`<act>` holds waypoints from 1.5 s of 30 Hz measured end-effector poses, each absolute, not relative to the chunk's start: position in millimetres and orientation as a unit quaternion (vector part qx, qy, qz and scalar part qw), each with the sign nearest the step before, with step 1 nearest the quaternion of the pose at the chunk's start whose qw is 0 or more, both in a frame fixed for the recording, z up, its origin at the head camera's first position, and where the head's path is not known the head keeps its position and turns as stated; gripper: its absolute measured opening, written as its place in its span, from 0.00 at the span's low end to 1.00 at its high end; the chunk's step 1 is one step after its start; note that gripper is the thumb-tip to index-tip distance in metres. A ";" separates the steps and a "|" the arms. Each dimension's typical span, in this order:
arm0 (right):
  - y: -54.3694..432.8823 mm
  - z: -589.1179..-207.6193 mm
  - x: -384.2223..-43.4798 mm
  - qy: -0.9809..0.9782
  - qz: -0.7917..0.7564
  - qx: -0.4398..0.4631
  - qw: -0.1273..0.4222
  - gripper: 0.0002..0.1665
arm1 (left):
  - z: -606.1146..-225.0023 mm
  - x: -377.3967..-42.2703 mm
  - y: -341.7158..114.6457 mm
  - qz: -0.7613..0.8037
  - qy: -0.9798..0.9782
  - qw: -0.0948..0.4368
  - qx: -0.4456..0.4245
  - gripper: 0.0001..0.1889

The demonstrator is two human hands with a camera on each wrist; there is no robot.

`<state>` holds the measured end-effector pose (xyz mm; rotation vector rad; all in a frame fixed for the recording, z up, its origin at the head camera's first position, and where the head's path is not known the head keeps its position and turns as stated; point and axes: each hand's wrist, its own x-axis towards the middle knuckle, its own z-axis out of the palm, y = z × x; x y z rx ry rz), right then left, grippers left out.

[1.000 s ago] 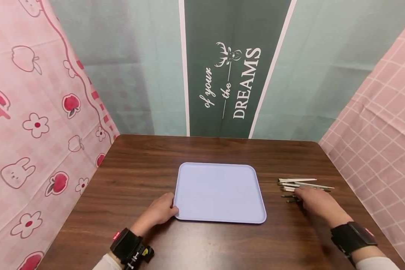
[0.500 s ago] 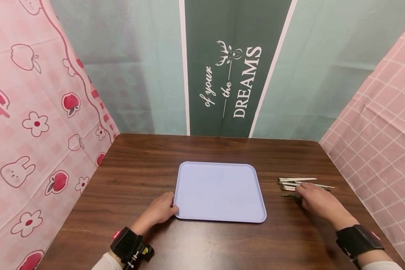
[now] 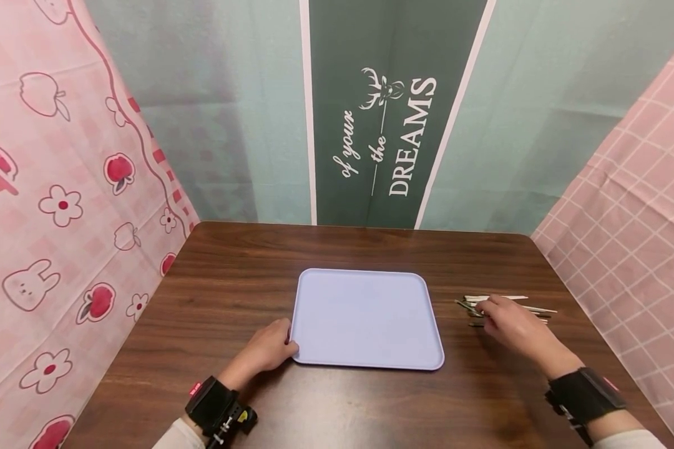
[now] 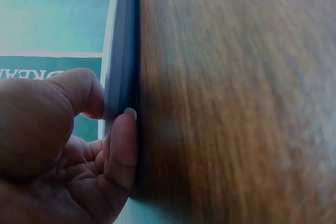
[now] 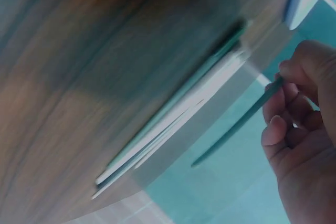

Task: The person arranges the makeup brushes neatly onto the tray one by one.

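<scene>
A pale lilac tray point(image 3: 365, 318) lies flat on the table. My left hand point(image 3: 266, 346) grips its left edge near the front corner; in the left wrist view the thumb and a finger point(image 4: 123, 142) sit on either side of the rim point(image 4: 119, 51). Right of the tray, my right hand point(image 3: 519, 329) pinches a thin dark green stick, seemingly a paintbrush point(image 5: 236, 124), between thumb and fingers. It is raised and tilted above several more slim brushes point(image 5: 173, 111), white and dark green, lying roughly parallel on the table. The hand partly covers this pile in the head view.
The dark wood-grain table point(image 3: 247, 268) is bounded by a green curtain point(image 3: 365, 112) at the back. Pink printed cloth point(image 3: 62, 249) hangs at the left, pink checked cloth point(image 3: 640, 206) at the right.
My right hand has picked the nearest dark green brush off the table and shifted slightly left and away with it, over the others. My left hand has stayed on the tray's edge.
</scene>
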<state>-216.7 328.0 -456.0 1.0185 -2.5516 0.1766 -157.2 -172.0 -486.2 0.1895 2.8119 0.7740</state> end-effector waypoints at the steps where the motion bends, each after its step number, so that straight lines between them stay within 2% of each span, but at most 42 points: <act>1: 324.6 -454.1 -216.0 -0.914 0.068 0.356 0.183 0.17 | -486.2 -157.3 -171.8 0.262 0.957 0.108 0.065 0.09; 9: 290.5 -439.5 -211.9 -0.958 0.113 0.259 0.044 0.10 | -485.0 -158.0 -170.8 0.262 0.957 0.107 0.070 0.10; 15: 264.8 -438.9 -214.9 -0.963 0.151 0.224 0.007 0.09 | -484.6 -158.2 -170.8 0.263 0.956 0.104 0.073 0.10; 22: 236.6 -440.7 -218.0 -0.967 0.177 0.178 -0.050 0.13 | -485.2 -157.1 -171.5 0.261 0.957 0.101 0.075 0.09; 36: 182.9 -441.7 -224.9 -0.967 0.195 0.146 -0.071 0.15 | -484.9 -156.2 -172.2 0.271 0.954 0.111 0.065 0.09; 45: 152.3 -444.0 -227.8 -0.965 0.203 0.132 -0.098 0.15 | -484.7 -155.0 -173.4 0.270 0.955 0.096 0.079 0.09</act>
